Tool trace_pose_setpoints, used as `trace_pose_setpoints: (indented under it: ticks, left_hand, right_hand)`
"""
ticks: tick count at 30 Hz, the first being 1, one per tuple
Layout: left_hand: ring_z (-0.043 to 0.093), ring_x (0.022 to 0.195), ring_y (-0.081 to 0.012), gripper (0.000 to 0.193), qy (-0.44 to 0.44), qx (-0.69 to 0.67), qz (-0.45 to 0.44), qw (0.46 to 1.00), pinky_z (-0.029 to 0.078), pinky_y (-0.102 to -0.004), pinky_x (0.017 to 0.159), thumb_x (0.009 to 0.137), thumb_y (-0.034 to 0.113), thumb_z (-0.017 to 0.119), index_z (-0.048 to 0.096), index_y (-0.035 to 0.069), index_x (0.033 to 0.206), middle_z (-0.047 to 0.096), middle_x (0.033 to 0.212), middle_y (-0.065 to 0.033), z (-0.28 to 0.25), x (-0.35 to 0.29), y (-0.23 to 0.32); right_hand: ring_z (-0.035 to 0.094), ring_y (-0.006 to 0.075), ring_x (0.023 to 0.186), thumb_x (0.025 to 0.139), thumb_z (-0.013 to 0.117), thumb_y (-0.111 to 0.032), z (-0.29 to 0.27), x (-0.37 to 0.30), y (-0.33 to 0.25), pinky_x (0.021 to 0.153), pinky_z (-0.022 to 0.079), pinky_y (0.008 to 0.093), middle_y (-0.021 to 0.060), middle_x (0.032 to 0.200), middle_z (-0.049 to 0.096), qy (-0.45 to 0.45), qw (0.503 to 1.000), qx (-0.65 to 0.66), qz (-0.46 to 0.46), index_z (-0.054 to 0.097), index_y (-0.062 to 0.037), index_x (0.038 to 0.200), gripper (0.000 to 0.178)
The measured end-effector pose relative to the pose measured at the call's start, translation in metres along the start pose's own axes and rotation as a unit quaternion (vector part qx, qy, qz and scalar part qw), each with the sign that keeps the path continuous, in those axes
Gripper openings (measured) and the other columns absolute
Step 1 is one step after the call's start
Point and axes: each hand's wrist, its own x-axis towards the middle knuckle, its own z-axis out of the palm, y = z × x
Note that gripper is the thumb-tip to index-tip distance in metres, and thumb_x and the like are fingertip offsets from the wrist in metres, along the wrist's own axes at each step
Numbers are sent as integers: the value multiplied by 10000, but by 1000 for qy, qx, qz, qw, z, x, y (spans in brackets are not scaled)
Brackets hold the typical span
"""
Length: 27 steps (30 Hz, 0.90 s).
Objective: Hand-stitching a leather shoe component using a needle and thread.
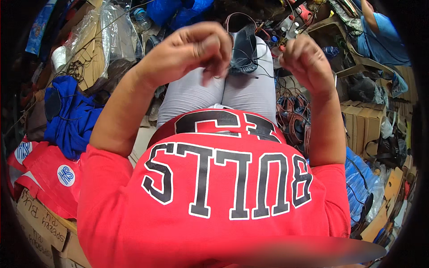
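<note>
A dark shoe (244,47) rests on my lap between the thighs of my light grey trousers (192,91), its rounded end towards me. Thin dark cord (264,69) trails from beside it across my right thigh. My left hand (196,51) is raised left of the shoe, fingers curled in and partly smeared by motion. To the right and apart from the shoe, my right hand (307,62) is lifted with its fingers folded tight. Whatever either hand grips, if anything, is too thin or hidden to name.
Brown and dark shoes (292,116) lie by my right thigh. Left are blue cloth (69,116), a red bag (49,178) and plastic-covered cardboard (96,49). Cardboard boxes (364,127) and a blue plastic bag (357,183) are right. Another person in a blue garment (382,42) is at far right.
</note>
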Motion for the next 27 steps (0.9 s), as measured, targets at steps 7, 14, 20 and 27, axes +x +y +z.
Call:
trace_pose_setpoints:
  ticks: [7,14,20,27]
  left_hand:
    - [574,728,-187,118,266,689,-167,654,460,-282,667,791,66,676,647,2,886,577,786,-87,-75,-99,22]
    - [639,876,-232,220,473,794,-210,320,485,-310,773,822,248,654,693,128,1002,655,943,-92,-169,-282,161]
    - [589,938,-205,274,354,731,-27,583,458,-299,829,767,91,665,691,79,1040,638,951,-95,-99,-84,26]
    - [583,991,-273,280,67,594,-6,802,465,-343,840,745,187,731,647,95,996,609,1070,-80,-34,73,-84]
  right_hand:
    - [607,263,882,787,582,-91,-51,-109,3,814,463,313,124,948,637,163,681,-655,284,676,-59,1033,265]
    - [625,290,959,778,649,-228,-137,-362,-40,832,476,353,138,1001,665,351,393,-716,459,704,-109,996,254]
    - [620,153,819,791,655,-107,-99,-227,17,734,484,278,90,928,681,314,712,-522,348,676,-6,979,215]
    - [592,136,861,773,675,-30,-35,-19,44,777,465,254,45,906,621,230,853,-451,128,689,-35,902,129]
